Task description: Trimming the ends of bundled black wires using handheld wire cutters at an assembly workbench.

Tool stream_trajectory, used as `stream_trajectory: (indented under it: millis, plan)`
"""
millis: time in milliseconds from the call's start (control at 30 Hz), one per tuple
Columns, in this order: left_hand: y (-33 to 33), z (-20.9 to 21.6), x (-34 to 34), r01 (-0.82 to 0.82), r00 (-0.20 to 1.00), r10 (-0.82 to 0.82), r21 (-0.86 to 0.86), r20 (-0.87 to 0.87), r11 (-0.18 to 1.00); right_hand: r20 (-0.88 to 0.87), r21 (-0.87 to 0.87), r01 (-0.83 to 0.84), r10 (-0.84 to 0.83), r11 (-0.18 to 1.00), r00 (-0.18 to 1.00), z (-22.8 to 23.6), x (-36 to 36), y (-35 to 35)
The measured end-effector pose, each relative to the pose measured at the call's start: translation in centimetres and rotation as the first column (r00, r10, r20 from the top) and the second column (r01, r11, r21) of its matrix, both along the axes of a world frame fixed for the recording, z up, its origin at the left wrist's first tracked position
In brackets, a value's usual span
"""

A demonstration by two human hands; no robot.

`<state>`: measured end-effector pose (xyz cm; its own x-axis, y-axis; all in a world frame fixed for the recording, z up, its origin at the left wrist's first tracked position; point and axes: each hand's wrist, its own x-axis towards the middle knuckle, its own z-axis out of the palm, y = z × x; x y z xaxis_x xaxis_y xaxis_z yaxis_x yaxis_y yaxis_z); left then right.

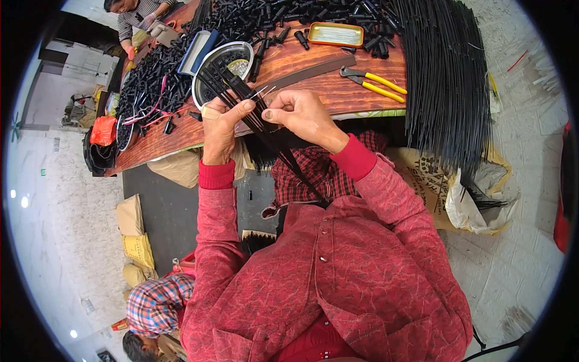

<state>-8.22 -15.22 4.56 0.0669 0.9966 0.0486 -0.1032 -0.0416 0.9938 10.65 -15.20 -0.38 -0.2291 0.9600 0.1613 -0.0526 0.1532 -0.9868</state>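
Wooden surface point(347, 96): by its front edge, left hand point(223, 123) fingers pinch black rods point(278, 146); right hand point(306, 116) fingers curl close, pinch unclear. Slackening could scatter rods.

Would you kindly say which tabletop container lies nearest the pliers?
The orange-rimmed tin; the round bowl and blue-and-white box lie farther left.

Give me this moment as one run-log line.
Left hand: grasping thin black rods | Right hand: curled beside the rods, grip unclear | Table: yellow-handled pliers, loose black parts
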Motion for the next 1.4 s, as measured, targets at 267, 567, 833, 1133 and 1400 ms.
stream_trajectory:
  millis: [267, 567, 833, 1133, 1400]
  plan:
    - [-0.2, 0.0, -0.5, 0.063, 0.996, -0.062, -0.011, 0.058, 0.998, -0.098, -0.209, -0.194, 0.177, 0.958, 0.979, 1.0, 0.3, 0.2]
    - [-1.0, 1.3, 0.1, 0.061, 0.998, -0.061, -0.032, -0.022, 0.998, 0.197, -0.066, 0.063, -0.049, 0.996, 0.979, 2.6, -0.2, -1.6]
    - [-1.9, 2.1, 0.0, 0.035, 0.987, -0.041, -0.044, -0.153, 0.998, 0.149, -0.076, 0.014, -0.003, 0.997, 0.989, 2.4, -0.2, -1.5]
    - [-2.3, 2.5, -0.3, 0.147, 0.985, -0.147, -0.015, -0.09, 0.989, -0.162, -0.319, -0.273, 0.231, 0.908, 0.959, 2.1, 0.9, -0.4]
    - [-1.9, 1.7, 0.6, 0.126, 0.992, -0.127, 0.016, 0.026, 0.992, 0.15, 0.025, 0.033, -0.037, 0.999, 0.988, 2.8, 0.2, -2.1]
